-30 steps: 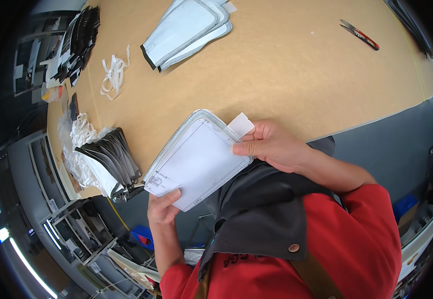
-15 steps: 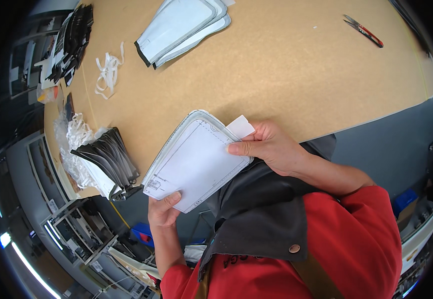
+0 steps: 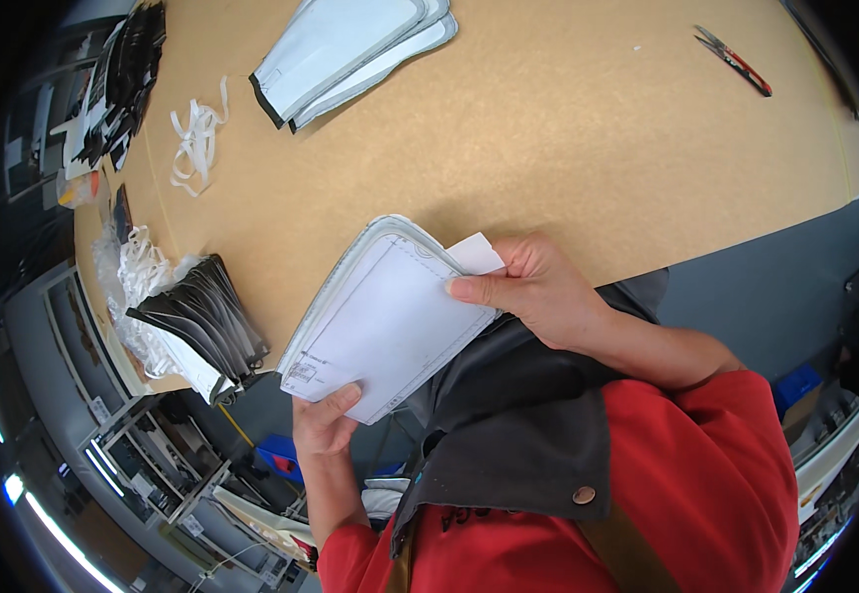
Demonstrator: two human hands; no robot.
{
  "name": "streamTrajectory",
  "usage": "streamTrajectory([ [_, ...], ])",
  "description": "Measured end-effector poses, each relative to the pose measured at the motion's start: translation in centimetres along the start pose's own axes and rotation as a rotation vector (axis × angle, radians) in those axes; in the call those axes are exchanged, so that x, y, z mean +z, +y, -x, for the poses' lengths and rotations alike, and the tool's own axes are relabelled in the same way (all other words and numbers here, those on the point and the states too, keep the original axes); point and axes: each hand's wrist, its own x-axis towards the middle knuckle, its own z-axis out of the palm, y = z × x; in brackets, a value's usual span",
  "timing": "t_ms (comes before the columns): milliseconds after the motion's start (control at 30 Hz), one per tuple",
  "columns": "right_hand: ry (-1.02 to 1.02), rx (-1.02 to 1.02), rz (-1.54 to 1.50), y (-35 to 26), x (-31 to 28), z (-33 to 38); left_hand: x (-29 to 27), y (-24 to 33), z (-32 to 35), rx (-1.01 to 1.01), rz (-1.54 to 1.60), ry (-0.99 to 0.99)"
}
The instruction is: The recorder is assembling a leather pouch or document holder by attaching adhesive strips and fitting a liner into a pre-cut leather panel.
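Both hands closed on stack of white panels (image 3: 385, 321), held above near table (image 3: 588, 188) edge. Long axis near-left to far-right: left hand (image 3: 323, 423) pinches near corner, right hand (image 3: 538, 292) far-right edge.

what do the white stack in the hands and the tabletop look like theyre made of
White stack: looks like thin paper or stiff fabric sheets, matte, with dotted seam lines near the edge and grey-bound rims; the sheets flex. Tabletop: seems to be brown fibreboard or cardboard, dull and unvarnished, with a flat, even tan surface.
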Motion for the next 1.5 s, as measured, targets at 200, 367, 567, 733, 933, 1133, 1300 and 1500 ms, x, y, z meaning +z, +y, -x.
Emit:
streamTrajectory([
  [200,0.091,-0.056,0.184,-0.1,0.6,-0.4,0.0,0.2,-0.1,0.002,-0.016,-0.006],
  [367,0.13,-0.073,0.249,-0.3,0.8,-0.6,-0.1,0.3,-0.2,0.007,-0.029,0.004],
  [567,0.141,-0.078,0.293,0.1,0.5,-1.1,0.0,0.4,-0.4,0.008,-0.029,0.01],
  [733,0.118,-0.094,0.308,-0.1,0.6,-1.3,-0.2,0.6,-0.4,0.004,-0.023,0.025],
  [933,0.088,-0.096,0.316,-0.4,0.5,-1.3,-0.2,0.9,-0.4,0.004,-0.05,0.033],
  [1133,0.122,-0.123,0.352,-0.2,0.6,-1.1,0.3,0.7,-0.1,0.043,-0.096,0.033],
  [1300,0.222,-0.29,0.447,0.6,0.9,-1.2,1.3,0.7,-0.1,0.055,-0.098,0.022],
  [1500,0.235,-0.255,0.718,-0.1,0.5,-0.4,1.4,0.7,0.1,0.046,-0.093,0.042],
])
